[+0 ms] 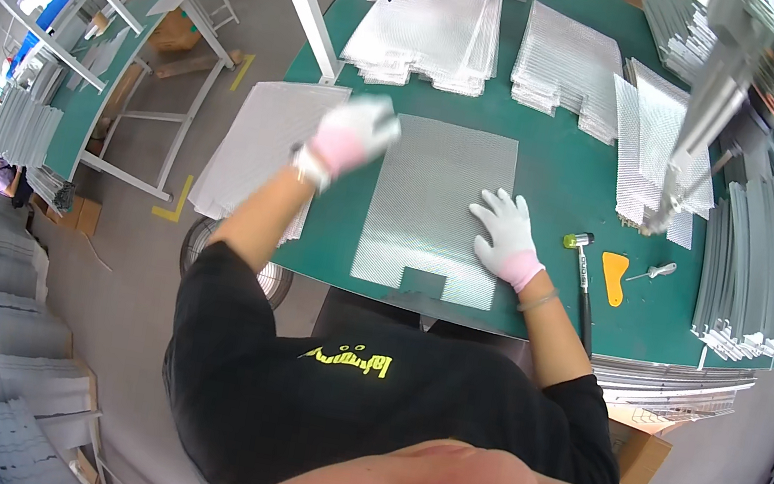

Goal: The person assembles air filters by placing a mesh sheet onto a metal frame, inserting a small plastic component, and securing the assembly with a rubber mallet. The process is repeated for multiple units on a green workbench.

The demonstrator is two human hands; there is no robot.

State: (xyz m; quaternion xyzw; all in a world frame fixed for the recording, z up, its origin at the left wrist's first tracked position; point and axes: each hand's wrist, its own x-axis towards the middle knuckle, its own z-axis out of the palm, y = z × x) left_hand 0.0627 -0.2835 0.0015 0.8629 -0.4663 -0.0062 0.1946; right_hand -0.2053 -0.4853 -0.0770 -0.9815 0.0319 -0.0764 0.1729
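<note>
A perforated metal mesh sheet (433, 204) with a notch in its near edge lies flat on the green table in front of me. My right hand (509, 241), in a white glove with a pink cuff, rests on its right edge with the fingers spread. Off the sheet's far left corner is my left hand (355, 136), gloved alike and blurred by motion. Its fingers look apart, and I see nothing in them. Below that hand, a stack of pale sheets (266, 142) overhangs the table's left edge.
Right of my right hand lie a hammer (583, 283), a yellow scraper-like piece (613, 278) and a white-handled tool (656, 272). Mesh stacks (430, 31) stand at the back. An overhead metal device (710, 121) hangs at the right, near upright grey panels (773, 268).
</note>
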